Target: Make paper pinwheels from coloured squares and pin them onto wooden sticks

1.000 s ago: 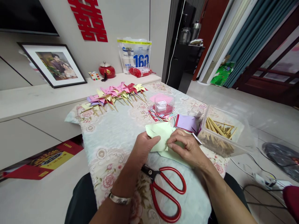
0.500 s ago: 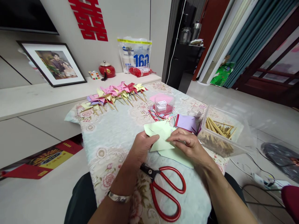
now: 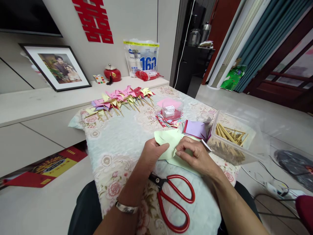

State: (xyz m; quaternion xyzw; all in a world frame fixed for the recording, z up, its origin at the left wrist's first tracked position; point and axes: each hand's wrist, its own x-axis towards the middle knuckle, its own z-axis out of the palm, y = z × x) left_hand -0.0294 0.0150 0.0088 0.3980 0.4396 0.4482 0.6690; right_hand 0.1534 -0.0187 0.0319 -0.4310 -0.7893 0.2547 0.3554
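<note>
Both hands on one pale green sheet, held tilted over the near part of the table; left hand grips its left side, thumb on top, right hand pinches its right side between thumb and bent index finger, hands near each other but not touching. More green paper lies below the sheet and right hand. Scissors with red handles lie on the cloth between the forearms, blades partly hidden by left wrist. Purple paper stack just beyond right hand, clear box of sticks to its right. Round clear tub sits on patterned papers farther back, row of paper pinwheels at far left
</note>
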